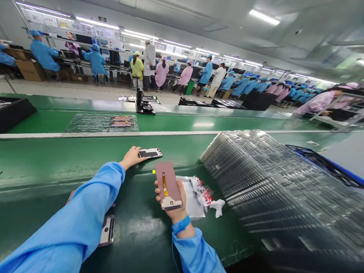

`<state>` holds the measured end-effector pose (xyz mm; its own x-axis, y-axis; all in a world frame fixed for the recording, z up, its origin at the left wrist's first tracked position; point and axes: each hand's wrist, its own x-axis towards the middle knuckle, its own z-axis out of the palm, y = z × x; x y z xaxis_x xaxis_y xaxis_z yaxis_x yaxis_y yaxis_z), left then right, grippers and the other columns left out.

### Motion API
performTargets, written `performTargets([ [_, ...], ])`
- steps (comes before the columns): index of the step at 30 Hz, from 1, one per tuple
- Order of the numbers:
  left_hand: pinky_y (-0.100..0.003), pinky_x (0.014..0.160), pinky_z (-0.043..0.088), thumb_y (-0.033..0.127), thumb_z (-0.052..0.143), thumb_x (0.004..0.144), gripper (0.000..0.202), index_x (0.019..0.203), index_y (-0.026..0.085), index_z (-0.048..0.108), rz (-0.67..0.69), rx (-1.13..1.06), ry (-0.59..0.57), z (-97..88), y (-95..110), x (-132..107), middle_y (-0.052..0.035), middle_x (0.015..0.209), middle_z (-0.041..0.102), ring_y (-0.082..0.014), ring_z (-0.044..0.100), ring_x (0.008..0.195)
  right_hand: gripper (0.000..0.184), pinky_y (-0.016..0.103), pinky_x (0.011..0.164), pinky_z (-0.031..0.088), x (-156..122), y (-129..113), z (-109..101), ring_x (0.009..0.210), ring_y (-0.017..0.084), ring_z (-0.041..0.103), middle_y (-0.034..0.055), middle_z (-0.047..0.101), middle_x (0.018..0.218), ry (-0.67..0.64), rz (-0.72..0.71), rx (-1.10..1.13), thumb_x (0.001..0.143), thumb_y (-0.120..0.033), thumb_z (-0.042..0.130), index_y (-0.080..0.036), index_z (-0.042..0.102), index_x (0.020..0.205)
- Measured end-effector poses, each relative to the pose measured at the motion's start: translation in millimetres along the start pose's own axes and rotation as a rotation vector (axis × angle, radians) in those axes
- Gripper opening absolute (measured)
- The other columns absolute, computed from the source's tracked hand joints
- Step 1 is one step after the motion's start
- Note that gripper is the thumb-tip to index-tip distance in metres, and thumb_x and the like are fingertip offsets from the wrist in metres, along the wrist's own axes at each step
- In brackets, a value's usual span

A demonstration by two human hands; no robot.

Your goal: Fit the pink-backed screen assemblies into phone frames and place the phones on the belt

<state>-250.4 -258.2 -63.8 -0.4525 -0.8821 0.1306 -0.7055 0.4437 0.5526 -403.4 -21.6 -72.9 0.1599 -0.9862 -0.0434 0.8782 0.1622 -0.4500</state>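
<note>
My left hand (131,158) lies flat on the green belt, its fingertips against the edge of a dark phone body (150,153). My right hand (167,198) holds a rectangular phone display panel (168,185) with a copper-coloured back, a yellow flex strip and a white end piece. A blue wrist strap (181,224) circles that wrist. Just right of the panel lies a clear plastic bag (194,197) of small red and white parts. Another phone body (107,230) sits partly hidden under my left sleeve.
A tall slanted stack of clear plastic trays (278,189) fills the right side. Green conveyor belts (37,159) run across the view, with a dark parts tray (102,124) on the farther belt. A black bin (5,113) stands at left. Co-workers in blue and pink gowns sit along distant benches.
</note>
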Motion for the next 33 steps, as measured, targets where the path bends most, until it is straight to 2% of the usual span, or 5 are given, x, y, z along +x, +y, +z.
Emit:
performTargets([
  [9, -0.036, 0.082, 0.057, 0.058, 0.065, 0.072, 0.069, 0.126, 0.018, 0.05, 0.062, -0.35, 0.398, -100.6, -17, -71, -0.0109, 0.12, 0.045, -0.0197, 0.064, 0.092, 0.062, 0.027, 0.058, 0.053, -3, -1, 5, 0.077, 0.018, 0.062, 0.0125, 0.067, 0.108, 0.024, -0.018, -0.036, 0.09, -0.067, 0.049, -0.016, 0.061, 0.123],
  [14, -0.037, 0.088, 0.057, 0.072, 0.063, 0.074, 0.079, 0.129, 0.018, 0.046, -0.054, -0.922, 0.315, -127.1, -6, -168, -0.0098, 0.112, 0.057, -0.0229, 0.07, 0.094, 0.063, 0.03, 0.051, 0.054, -13, 2, 19, 0.076, 0.021, 0.065, 0.0155, 0.067, 0.112, 0.018, -0.033, -0.133, 0.09, -0.064, 0.051, -0.014, 0.059, 0.127],
  [17, -0.037, 0.089, 0.057, 0.058, 0.085, 0.06, 0.083, 0.127, 0.021, 0.054, -0.159, -1.263, 0.156, -122.9, 5, -236, -0.0145, 0.127, 0.06, -0.0316, 0.065, 0.111, 0.055, 0.037, 0.08, 0.059, -25, 13, 39, 0.103, 0.025, 0.066, 0.0134, 0.062, 0.129, 0.046, -0.139, -0.258, 0.085, -0.053, 0.065, -0.018, 0.06, 0.127],
  [22, -0.046, 0.091, 0.055, 0.06, 0.09, 0.049, 0.095, 0.133, 0.029, 0.055, -0.265, -1.341, 0.032, -89.3, 14, -308, -0.0155, 0.133, 0.06, -0.0385, 0.063, 0.114, 0.053, 0.047, 0.104, 0.048, -51, 34, 70, 0.125, 0.03, 0.056, 0.0116, 0.056, 0.136, -0.046, -0.251, -0.554, 0.085, -0.041, 0.071, -0.024, 0.056, 0.132],
  [33, -0.038, 0.106, 0.046, 0.065, 0.084, 0.054, 0.094, 0.136, 0.03, 0.057, -0.091, -1.407, 0.008, -66.6, 26, -324, -0.0118, 0.135, 0.059, -0.0338, 0.056, 0.125, 0.061, 0.051, 0.114, 0.037, -86, 52, 79, 0.139, 0.031, 0.041, 0.0106, 0.034, 0.155, -0.313, -0.359, -1.219, 0.092, -0.036, 0.066, -0.031, 0.043, 0.149],
])
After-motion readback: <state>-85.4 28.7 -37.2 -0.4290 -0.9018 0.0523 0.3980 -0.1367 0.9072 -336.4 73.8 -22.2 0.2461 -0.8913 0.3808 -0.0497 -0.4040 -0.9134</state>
